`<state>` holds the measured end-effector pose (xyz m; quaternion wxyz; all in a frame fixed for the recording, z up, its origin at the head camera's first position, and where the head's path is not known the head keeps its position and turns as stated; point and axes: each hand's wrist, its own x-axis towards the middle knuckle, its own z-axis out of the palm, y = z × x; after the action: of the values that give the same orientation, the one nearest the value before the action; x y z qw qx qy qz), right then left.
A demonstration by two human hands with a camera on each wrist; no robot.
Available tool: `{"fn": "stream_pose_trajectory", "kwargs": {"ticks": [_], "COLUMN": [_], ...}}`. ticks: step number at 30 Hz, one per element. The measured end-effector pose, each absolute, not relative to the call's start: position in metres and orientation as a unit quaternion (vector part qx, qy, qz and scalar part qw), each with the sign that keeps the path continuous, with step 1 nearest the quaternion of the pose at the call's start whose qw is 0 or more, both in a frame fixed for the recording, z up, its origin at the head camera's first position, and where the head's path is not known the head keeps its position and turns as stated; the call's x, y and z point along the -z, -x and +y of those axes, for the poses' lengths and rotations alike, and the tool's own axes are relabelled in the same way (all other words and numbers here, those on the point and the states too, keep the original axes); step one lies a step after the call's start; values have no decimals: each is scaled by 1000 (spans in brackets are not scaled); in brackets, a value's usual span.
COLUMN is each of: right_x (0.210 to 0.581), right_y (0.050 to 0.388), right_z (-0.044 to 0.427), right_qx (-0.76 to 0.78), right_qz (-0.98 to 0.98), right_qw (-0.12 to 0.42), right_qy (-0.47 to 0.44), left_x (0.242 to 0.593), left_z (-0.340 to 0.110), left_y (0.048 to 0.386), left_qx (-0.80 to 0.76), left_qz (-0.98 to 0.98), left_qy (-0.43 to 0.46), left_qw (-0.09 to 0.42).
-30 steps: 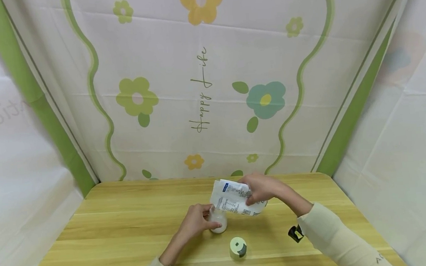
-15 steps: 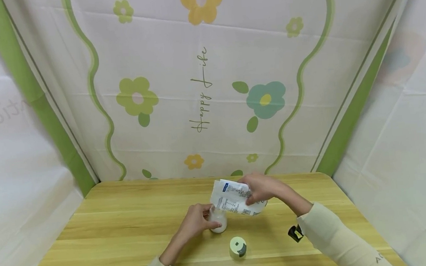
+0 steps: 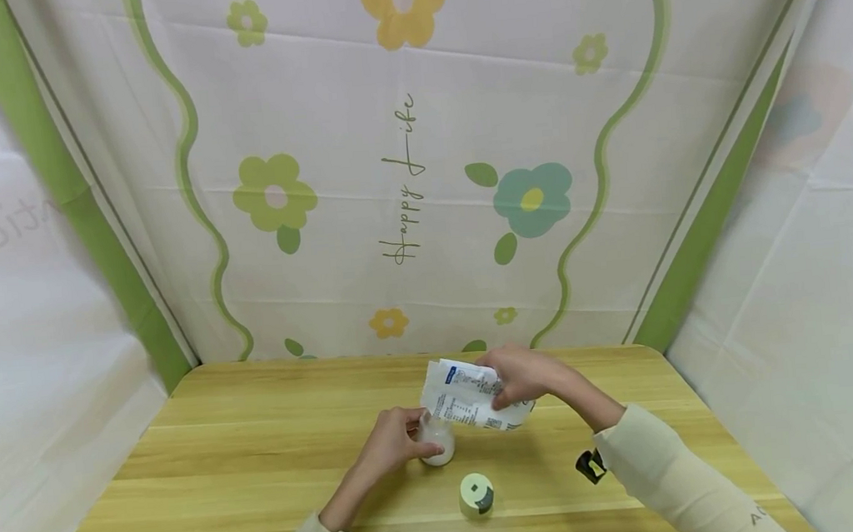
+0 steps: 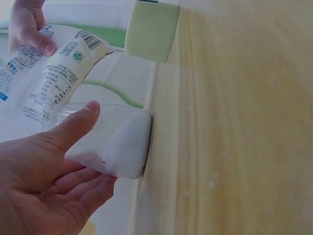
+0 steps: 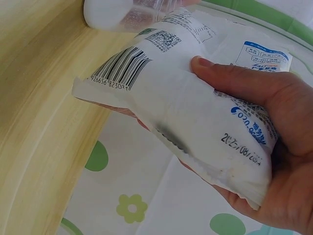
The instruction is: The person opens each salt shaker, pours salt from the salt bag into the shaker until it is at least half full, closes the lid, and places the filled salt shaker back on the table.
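Note:
My left hand point(image 3: 395, 440) curls its fingers and thumb round a clear jar point(image 4: 122, 139) that stands upright on the table. White contents show in the jar's lower part. My right hand point(image 3: 523, 374) grips a white printed plastic bag point(image 3: 467, 396), thumb on top and fingers beneath. The bag is tilted, its left end down at the jar's mouth. In the right wrist view, the bag point(image 5: 181, 112) shows a barcode and a date stamp. The mouth of the jar is hidden behind the bag, and I cannot tell whether anything is flowing.
A pale green cylinder point(image 3: 476, 496) with a dark patch on top stands on the wooden table point(image 3: 260, 446), nearer to me than the jar. White curtains point(image 3: 428, 282) printed with flowers enclose the table's back and sides.

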<state>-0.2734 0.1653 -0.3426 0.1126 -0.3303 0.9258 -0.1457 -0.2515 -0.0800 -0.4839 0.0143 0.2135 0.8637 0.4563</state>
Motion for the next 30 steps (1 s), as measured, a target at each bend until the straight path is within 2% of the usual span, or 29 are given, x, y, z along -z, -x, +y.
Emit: {"fn": "stream_pose_trajectory", "kwargs": {"ticks": [30], "right_x": [343], "right_y": [274], "right_z": [166], "right_qx": [149], "right_qz": [922], "right_qw": [111], "right_qy": [340], "left_x": [485], "left_z": [-80], "left_y": [253], "left_qx": [-454], "left_qz": [865], "left_qy": [-214], "left_qw": [13]}}
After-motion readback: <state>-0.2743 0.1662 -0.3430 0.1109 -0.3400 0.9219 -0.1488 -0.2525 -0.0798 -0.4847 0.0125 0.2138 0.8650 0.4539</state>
